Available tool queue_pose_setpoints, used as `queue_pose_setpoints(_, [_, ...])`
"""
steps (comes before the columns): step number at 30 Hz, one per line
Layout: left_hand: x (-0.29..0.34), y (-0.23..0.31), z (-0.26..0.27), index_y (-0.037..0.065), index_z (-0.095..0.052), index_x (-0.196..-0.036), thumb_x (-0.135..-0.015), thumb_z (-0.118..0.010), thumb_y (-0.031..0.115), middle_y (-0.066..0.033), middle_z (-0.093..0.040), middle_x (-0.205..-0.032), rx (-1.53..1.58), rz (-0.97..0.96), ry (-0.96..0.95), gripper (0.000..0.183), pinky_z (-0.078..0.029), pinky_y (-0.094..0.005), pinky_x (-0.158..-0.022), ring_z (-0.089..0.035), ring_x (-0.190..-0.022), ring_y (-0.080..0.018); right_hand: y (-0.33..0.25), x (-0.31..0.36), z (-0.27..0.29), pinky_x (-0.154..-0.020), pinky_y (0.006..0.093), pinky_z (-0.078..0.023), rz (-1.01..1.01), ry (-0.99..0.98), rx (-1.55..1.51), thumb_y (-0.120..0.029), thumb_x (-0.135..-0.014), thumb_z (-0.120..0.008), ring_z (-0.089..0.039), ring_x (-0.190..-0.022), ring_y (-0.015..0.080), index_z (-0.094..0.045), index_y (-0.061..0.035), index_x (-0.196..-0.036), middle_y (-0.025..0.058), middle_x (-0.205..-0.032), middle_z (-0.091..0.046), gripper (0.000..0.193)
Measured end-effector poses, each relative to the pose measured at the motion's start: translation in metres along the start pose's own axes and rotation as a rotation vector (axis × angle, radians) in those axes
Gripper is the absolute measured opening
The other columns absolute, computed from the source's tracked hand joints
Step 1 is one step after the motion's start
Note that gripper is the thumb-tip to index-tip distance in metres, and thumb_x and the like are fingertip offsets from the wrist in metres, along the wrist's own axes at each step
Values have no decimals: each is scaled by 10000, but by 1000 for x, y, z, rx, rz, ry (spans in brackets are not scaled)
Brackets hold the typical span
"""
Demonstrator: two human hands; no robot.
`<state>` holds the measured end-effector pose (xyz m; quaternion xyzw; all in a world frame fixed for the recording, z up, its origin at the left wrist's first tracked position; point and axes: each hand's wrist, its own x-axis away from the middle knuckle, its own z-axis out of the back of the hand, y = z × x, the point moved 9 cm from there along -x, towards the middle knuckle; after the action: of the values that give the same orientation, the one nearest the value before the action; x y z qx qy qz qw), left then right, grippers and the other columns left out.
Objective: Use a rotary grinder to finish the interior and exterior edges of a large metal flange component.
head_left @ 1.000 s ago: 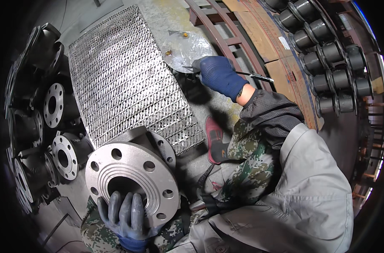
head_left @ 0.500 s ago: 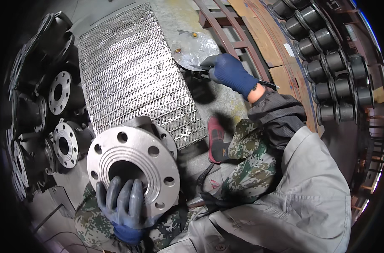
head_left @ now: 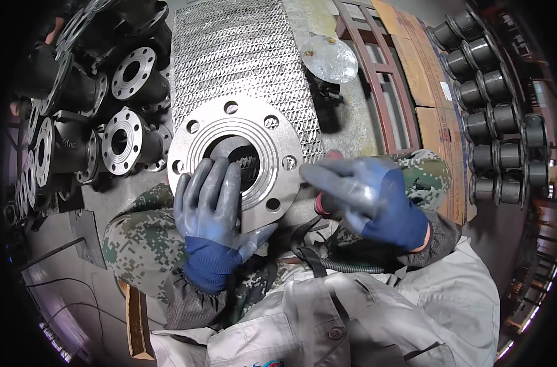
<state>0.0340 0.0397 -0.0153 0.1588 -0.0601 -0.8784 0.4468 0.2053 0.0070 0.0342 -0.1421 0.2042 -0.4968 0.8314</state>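
A pale metal flanged fitting (head_left: 270,205) stands in front of my lap, its round, ringed face with several bolt holes turned up toward me. My left hand (head_left: 211,208), in a grey-coated blue glove, lies over the near left part of that face. Its fingertips hook at the edge of the bore and its thumb stretches along the lower rim. At the right rim is my right hand (head_left: 367,192), gloved alike, with fingers extended toward a bolt hole. No object shows in it; its palm side is hidden.
Dark flanged fittings (head_left: 131,140) crowd the left, and more dark fittings (head_left: 495,116) stand in rows at right. Beyond my work lie a metal mesh sheet (head_left: 229,46) and a round metal plate (head_left: 333,61). A reddish frame (head_left: 382,67) flanks flattened cardboard (head_left: 437,122). Another person's arm (head_left: 55,27) shows far left.
My right hand has come back from the round metal plate to the fitting's right rim. The fitting sits farther forward, and my left hand remains on it. The whole view has shifted.
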Motion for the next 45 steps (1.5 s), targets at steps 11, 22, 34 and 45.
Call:
queue_pose_setpoints(11, [1, 0, -3, 71, -579, -1305, -580, -848, 545, -127, -568, -1338, 29, -39, 9, 908, -310, -530, -1113, -492, -1281, -334, -14, -13, -32, -600, 443, -531, -116, -321, 358, -223, -811, -649, -710, -808, 210, -514, -139, -1273, 50, -949, -654, 488])
queue_pose_setpoints(22, [1, -2, -2, 54, -606, -1276, -672, -764, 566, -122, -584, -1316, 26, -26, 2, 807, -302, -508, -1112, -497, -1277, -303, -19, -20, -33, -638, 445, -549, -60, -263, 467, -260, -858, -611, -694, -741, 171, -590, -133, -1185, 36, -848, -667, 352])
queue_pose_setpoints(34, [0, -2, -4, 55, -607, -1268, -638, -792, 521, -119, -589, -1307, 34, -21, -15, 806, -296, -510, -1113, -495, -1280, -290, -19, -26, -29, -559, 375, -545, -62, -314, 478, -251, -849, -619, -708, -725, 173, -601, -142, -1095, 12, -804, -697, 270])
queue_pose_setpoints(45, [1, -5, -5, 66, -590, -1300, -614, -812, 581, -133, -568, -1345, 66, 12, -39, 886, -277, -525, -1143, -476, -1303, -324, -19, -34, -33, -437, 380, -510, -49, -316, 459, -230, -836, -628, -683, -623, 180, -611, -107, -1045, 29, -681, -669, 243])
